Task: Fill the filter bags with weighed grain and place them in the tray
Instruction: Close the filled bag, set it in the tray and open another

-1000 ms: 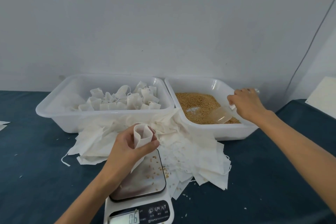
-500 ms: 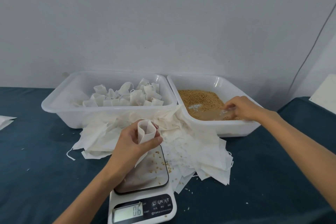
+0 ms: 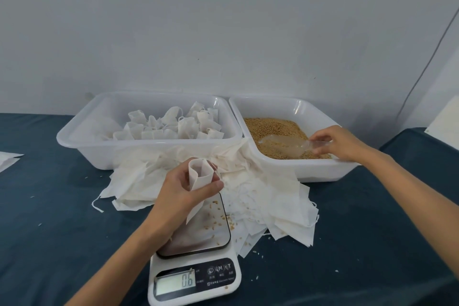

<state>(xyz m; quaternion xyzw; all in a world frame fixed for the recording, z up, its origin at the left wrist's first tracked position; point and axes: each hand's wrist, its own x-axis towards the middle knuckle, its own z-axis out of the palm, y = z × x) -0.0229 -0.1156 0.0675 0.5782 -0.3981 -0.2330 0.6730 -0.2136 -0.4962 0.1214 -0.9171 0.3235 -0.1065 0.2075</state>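
A white filter bag [image 3: 200, 175] stands upright with its mouth open at the frame center, above the scale [image 3: 196, 256]. The right tray [image 3: 295, 107] holds brown grain [image 3: 273, 126] and a clear scoop [image 3: 285, 145]. The left tray [image 3: 99, 109] holds many filled bags [image 3: 173, 124].

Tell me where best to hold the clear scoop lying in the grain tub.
Hold the scoop by its narrow handle at the right end, coming from the right. Its bowl points left and lies down in the grain, so only the handle stands clear. The right hand already pinches it there; the left hand holds an open filter bag.
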